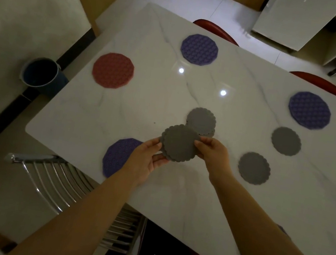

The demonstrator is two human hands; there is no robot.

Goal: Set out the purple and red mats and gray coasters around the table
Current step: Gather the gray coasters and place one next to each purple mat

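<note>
Nearby, bucket (40, 73) beside marble table (145, 97).

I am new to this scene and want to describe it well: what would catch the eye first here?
First, the left hand and right hand holding gray coasters together above the middle of the white table. Then the red mat at the far left, the only red one among purple mats.

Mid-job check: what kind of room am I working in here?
Probably a home dining area: a white marble-look table with red chairs tucked along its far side, and a metal-backed chair at the near edge.
</note>
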